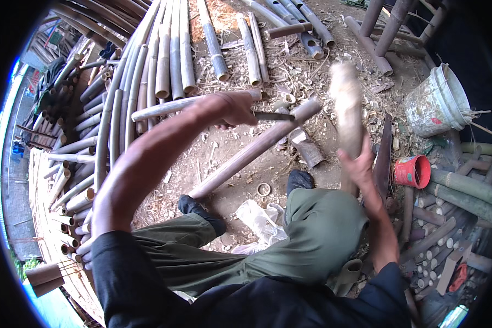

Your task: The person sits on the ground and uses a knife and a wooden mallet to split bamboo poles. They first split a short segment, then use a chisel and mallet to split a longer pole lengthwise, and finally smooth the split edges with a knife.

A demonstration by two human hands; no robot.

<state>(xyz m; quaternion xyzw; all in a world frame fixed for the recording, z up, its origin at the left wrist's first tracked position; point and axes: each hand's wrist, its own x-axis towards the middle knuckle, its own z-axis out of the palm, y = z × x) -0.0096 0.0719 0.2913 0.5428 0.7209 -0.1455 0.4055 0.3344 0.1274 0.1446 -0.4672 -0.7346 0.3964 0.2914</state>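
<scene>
My left hand [232, 109] is stretched forward and grips the handle of a knife whose dark blade [274, 116] lies across the top end of a long bamboo pole [246, 154]. The pole slants from that blade down toward my feet. My right hand [358, 167] holds a thick wooden club [347, 106] upright; the club is blurred and stands just right of the pole's top end. I sit with green trousers and dark shoes over the dirt floor.
Many long bamboo poles [164, 60] lie side by side at the left and back. A white bucket [436, 101] and a small red pot [413, 171] stand at the right, with cut bamboo pieces [448, 240] below. A crumpled plastic bag [262, 218] lies between my legs.
</scene>
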